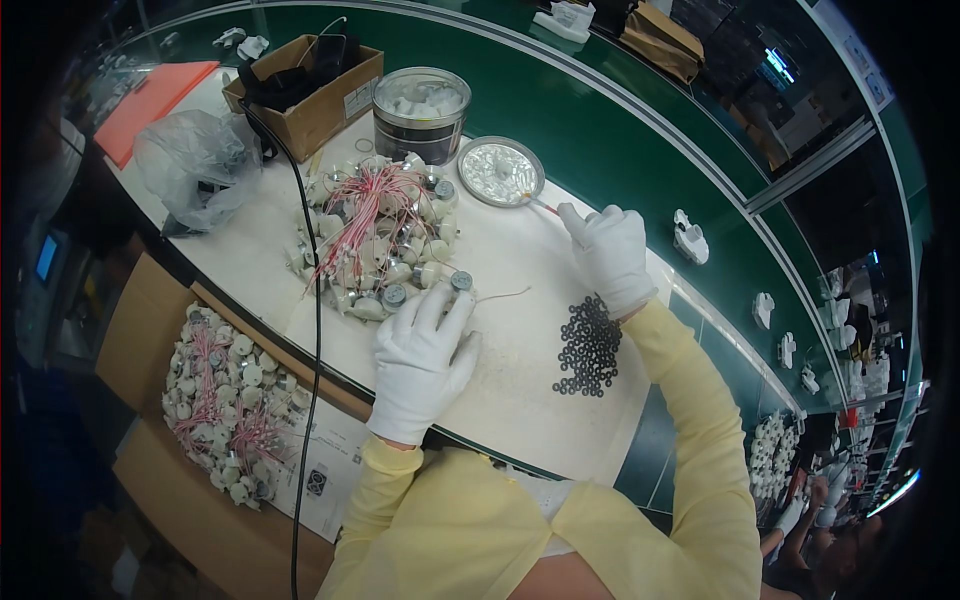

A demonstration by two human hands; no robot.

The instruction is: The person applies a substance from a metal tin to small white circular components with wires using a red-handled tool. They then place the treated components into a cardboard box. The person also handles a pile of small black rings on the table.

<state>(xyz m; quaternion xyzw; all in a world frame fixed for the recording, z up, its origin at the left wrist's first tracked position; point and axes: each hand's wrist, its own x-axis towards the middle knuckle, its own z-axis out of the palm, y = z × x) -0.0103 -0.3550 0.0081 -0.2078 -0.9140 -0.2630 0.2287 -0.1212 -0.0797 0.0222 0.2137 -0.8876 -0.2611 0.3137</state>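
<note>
My left hand (425,362), in a white glove, has its fingers spread at the near edge of a pile of small motors (375,235) with pale caps and pink-white wires. Its fingertips touch a small silver motor (461,281), and a loose wire (505,295) trails to the right of it. My right hand (612,255), also gloved, is closed around a thin reddish stick (547,208). The stick's far end reaches into a round metal lid (502,172) smeared with whitish paste. Just below this hand lies a cluster of small black rings (588,350).
Behind the pile stands a tin (421,115) of white paste. A cardboard box (310,95) and a plastic bag (197,165) sit at left. A carton (235,410) holds more motors. A black cable (317,330) crosses the left side. White parts (690,237) lie on the green conveyor (600,130).
</note>
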